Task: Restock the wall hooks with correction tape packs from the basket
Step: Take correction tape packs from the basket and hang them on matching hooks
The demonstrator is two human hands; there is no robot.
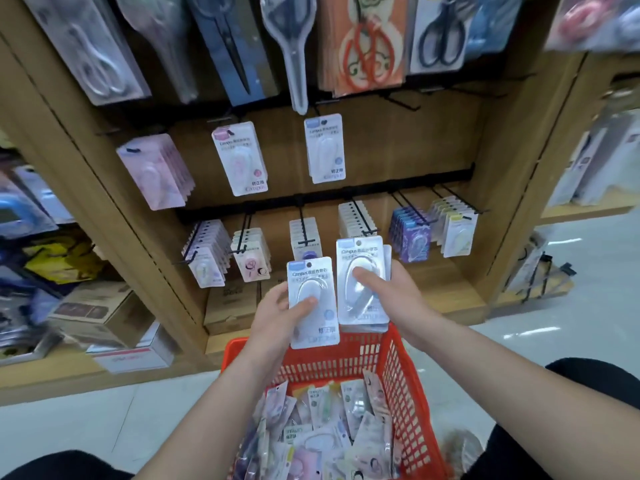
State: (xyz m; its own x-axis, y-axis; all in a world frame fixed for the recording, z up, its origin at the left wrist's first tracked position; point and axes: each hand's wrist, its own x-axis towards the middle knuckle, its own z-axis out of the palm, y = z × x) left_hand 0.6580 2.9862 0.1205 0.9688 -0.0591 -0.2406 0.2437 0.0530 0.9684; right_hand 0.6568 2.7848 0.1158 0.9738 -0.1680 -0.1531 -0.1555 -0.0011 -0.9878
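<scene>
My left hand [277, 315] holds one white correction tape pack [313, 317], thumb across its front, above the red basket [401, 375]. Just to the right, my right hand [388, 289] grips a small stack of the same white packs [360, 296], thumb on the top blister. Both are raised in front of the lower row of wall hooks [304, 233], which carry rows of tape packs. The basket holds several loose packs [329, 434] in mixed colours. On the upper hooks hang a pink-labelled pack [240, 157] and a blue-labelled pack [325, 148].
Scissors in blister packs [298, 46] hang along the top row. Bare black hooks [398, 98] jut out at the upper right of the wooden panel. Cardboard boxes [100, 313] sit on the bottom shelf at left. Grey floor lies on both sides of the basket.
</scene>
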